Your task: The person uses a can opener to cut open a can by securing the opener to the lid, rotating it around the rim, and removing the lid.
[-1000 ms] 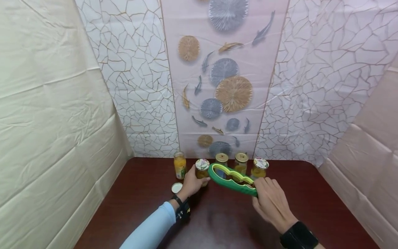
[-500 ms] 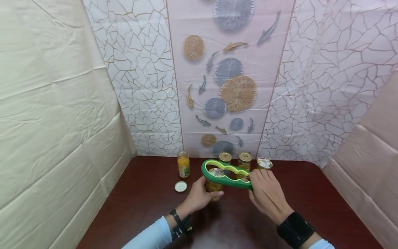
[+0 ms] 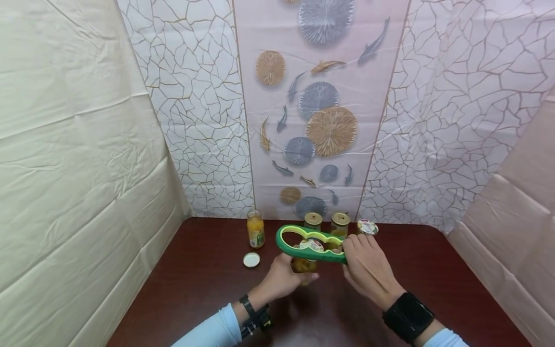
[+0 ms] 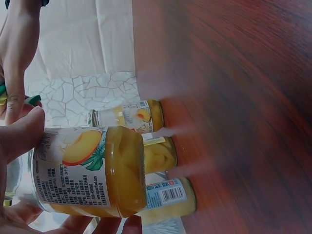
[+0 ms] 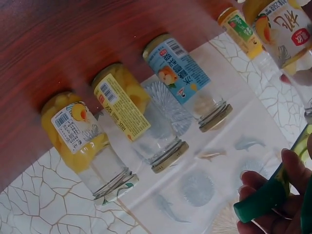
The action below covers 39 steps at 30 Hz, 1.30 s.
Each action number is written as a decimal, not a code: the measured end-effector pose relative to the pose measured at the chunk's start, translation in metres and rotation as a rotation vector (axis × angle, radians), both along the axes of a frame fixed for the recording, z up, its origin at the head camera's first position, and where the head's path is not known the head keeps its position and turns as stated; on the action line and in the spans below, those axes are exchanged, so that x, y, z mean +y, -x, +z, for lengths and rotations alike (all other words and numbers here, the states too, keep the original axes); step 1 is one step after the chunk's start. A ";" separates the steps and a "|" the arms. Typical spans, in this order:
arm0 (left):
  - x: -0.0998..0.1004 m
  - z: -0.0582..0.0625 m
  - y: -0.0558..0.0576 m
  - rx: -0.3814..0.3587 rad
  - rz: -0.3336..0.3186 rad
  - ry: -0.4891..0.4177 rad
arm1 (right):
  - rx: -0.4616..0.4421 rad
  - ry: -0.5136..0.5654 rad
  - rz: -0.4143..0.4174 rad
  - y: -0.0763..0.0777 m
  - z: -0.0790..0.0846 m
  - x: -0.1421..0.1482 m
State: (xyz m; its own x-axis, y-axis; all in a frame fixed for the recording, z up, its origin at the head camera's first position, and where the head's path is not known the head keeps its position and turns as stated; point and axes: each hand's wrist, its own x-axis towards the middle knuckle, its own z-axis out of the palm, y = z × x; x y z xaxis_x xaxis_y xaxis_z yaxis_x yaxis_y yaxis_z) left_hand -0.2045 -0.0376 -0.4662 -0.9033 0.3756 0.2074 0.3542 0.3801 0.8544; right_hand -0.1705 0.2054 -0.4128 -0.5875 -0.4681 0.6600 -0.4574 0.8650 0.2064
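Observation:
My left hand grips a glass jar of peaches around its side, holding it up off the table. A patterned white lid tops that jar. My right hand grips one end of a green-and-yellow jar opener. The opener's scalloped openings lie above the jar lid, and the lid shows through them in the head view. Whether opener and lid touch is unclear. Part of the opener is hidden by my right fingers.
Behind stand two gold-lidded jars, a blue-labelled one and a yellow-labelled one, and a white-lidded jar. A lidless jar of orange fruit stands left, with a loose lid before it on the dark red table.
My left hand has lifted the peach jar from the back row and brought it nearer and to the right, under the opener. The opener has shifted slightly left.

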 end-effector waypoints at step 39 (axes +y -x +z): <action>0.010 -0.006 -0.006 -0.055 -0.041 -0.093 | -0.082 0.039 -0.019 -0.002 -0.018 -0.002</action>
